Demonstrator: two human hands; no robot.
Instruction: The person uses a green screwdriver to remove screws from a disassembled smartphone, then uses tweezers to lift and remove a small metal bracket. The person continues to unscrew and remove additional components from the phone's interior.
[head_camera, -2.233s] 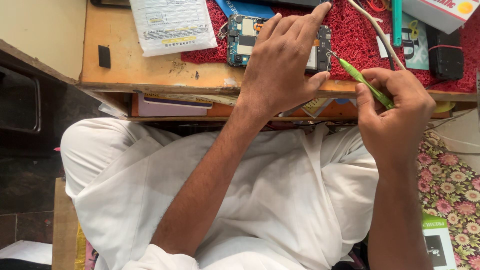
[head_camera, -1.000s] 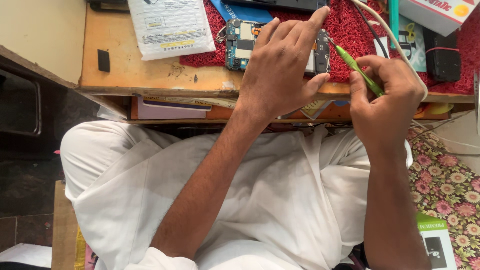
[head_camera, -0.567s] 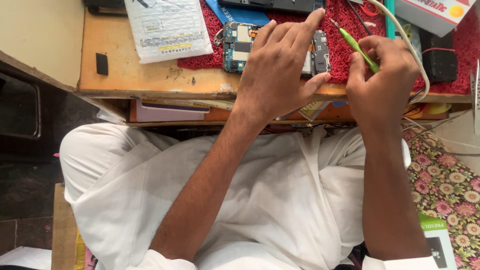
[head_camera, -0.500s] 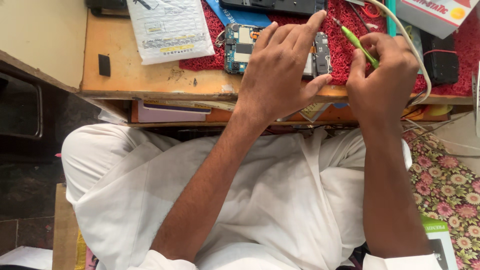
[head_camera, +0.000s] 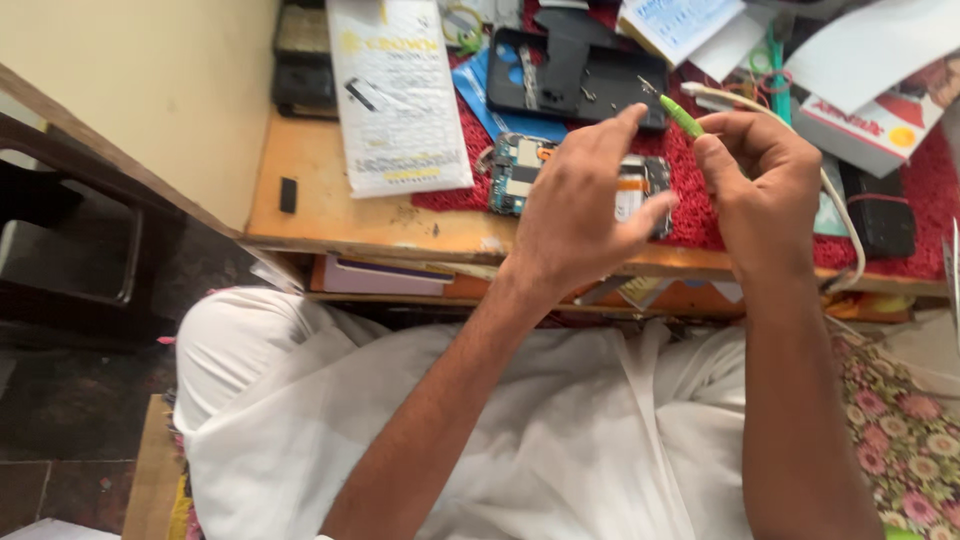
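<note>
The opened phone (head_camera: 520, 170) lies on the red mat (head_camera: 700, 215) at twelve o'clock on the bench (head_camera: 330, 215), under the left hand (head_camera: 580, 215), whose spread grip hovers just above it. The right hand (head_camera: 760, 190) pinches a green screwdriver (head_camera: 680, 115); the step looks like screw work, and the next move likely calls for seating the tip squarely

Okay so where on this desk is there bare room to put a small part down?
Bare wood lies on the desk left of the white printed packet, around the small black block, and in a strip along the front edge below the packet. The red mat is crowded: opened phone, black back cover, boxes, papers, left hand and right hand with the green tool.
</note>
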